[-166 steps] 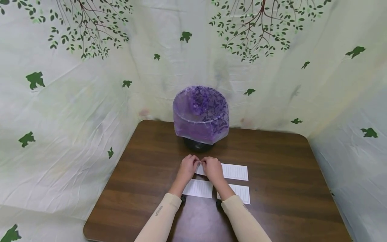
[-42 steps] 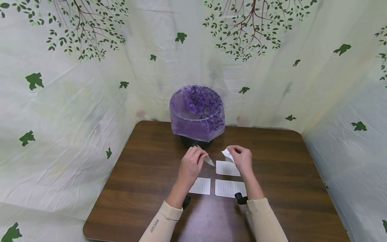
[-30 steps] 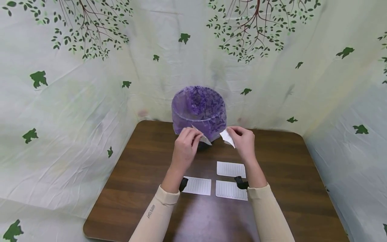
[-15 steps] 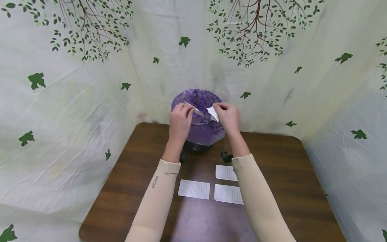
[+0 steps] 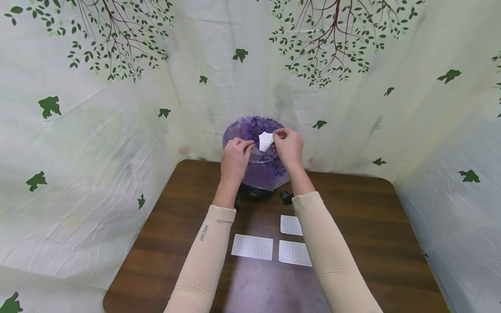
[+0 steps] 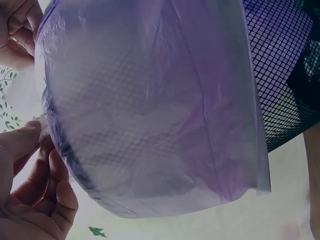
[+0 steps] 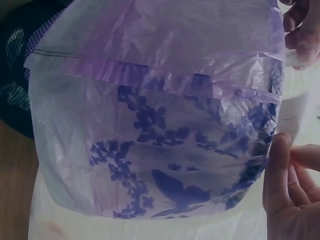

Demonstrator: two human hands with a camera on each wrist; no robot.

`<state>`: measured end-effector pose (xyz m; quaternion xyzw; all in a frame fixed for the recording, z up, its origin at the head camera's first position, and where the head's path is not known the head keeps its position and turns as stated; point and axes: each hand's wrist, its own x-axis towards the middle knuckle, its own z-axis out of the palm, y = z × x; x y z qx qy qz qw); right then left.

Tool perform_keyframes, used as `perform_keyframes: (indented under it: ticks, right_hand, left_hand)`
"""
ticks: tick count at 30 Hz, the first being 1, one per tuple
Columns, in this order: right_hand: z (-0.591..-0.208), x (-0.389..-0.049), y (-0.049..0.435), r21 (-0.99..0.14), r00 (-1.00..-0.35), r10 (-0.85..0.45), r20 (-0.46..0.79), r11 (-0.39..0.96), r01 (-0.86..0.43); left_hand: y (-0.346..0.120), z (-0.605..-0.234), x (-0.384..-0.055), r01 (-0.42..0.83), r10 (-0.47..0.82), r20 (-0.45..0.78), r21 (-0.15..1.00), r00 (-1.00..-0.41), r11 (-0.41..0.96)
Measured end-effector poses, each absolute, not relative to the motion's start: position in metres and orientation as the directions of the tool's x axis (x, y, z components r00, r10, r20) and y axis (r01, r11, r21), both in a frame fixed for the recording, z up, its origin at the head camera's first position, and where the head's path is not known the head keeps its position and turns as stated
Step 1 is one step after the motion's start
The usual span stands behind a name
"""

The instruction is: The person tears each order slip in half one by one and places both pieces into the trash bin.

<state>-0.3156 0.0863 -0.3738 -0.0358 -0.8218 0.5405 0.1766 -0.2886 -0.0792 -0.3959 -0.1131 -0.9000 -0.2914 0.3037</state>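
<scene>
Both hands are over the mouth of a waste bin lined with a purple flowered bag [image 5: 260, 174]. My right hand [image 5: 290, 148] pinches a torn piece of white paper [image 5: 265, 141] between thumb and fingers, its ragged edge turned left. My left hand [image 5: 235, 158] faces it from the bin's left side, thumb and forefinger together. In the left wrist view these fingertips pinch a small printed paper scrap [image 6: 43, 131] at the bag's rim; the bag hides part of it. The bin's dark mesh wall [image 6: 280, 60] shows beyond the bag's hem.
Lined white cards lie on the brown table [image 5: 156, 261]: a front left card [image 5: 252, 247], a front right card [image 5: 294, 253] and a back card [image 5: 291, 225], the right two partly behind the right sleeve. A leaf-printed curtain [image 5: 188, 108] hangs close behind the bin.
Both hands worked at a back left card on the table, which came apart into two pieces. They have carried these up and forward over the bin; the right piece has turned flat towards the left.
</scene>
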Motion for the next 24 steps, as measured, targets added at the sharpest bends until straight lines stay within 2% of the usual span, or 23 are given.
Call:
perform_keyframes:
  ticks: [5,14,24]
  right_hand:
    - [-0.379,-0.314,0.092,-0.91,-0.944,0.241,0.224,0.399,-0.114]
    - [-0.381,-0.311,0.096,-0.899,-0.936,0.229,0.266,0.408,-0.156]
    - [-0.385,-0.29,0.105,-0.949,-0.943,0.202,0.266,0.227,-0.219]
  left_hand:
    - [-0.075,-0.398,-0.288,0.381,0.042,0.598,0.453,-0.8,0.806]
    - [-0.069,-0.398,-0.285,0.41,0.06,0.588,0.482,-0.806,0.774]
    - [-0.073,-0.4,-0.263,0.496,0.028,0.668,0.524,-0.744,0.693]
